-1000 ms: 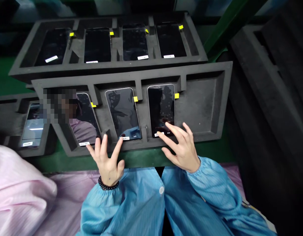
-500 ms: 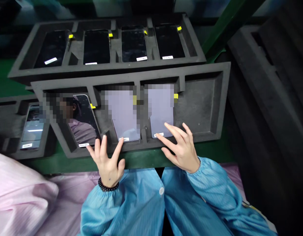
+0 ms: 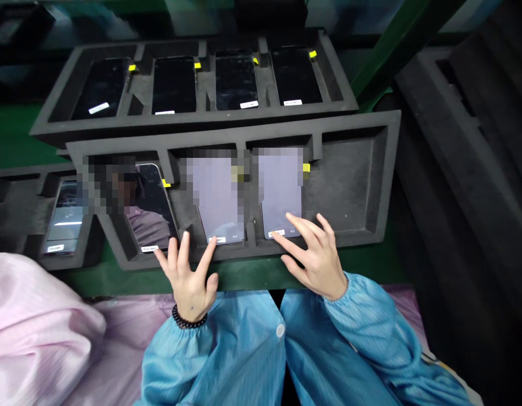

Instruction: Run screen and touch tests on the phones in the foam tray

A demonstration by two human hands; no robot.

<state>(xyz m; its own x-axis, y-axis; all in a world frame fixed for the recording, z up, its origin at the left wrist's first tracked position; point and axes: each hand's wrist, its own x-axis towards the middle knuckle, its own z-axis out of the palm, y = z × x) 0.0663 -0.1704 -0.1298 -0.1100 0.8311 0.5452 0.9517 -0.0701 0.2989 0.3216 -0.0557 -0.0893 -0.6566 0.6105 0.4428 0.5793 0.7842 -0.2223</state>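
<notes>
Three phones lie in separate compartments of the near black foam tray (image 3: 354,241). Two have pale lit screens: the middle phone (image 3: 220,208) and the right phone (image 3: 281,197). On the left, a dark-screened phone (image 3: 154,208) reflects a person. Each bears a white label at its bottom and a yellow tab at its right side. My left hand (image 3: 191,282) is open, its index fingertip at the middle phone's label and its little finger near the dark phone's label. With fingers spread, my right hand (image 3: 317,256) has its fingertips at the lower part of the right phone's screen.
Behind stands another foam tray (image 3: 193,125) with several dark phones. A further tray (image 3: 15,176) at the left holds a phone (image 3: 64,217). Stacked black foam (image 3: 455,141) and a green post (image 3: 396,51) are at the right. A pink sleeve (image 3: 36,316) shows at lower left.
The whole view has shifted slightly, so trays and hands appear a little farther right. Both hands keep nearly the same pose over the phones.
</notes>
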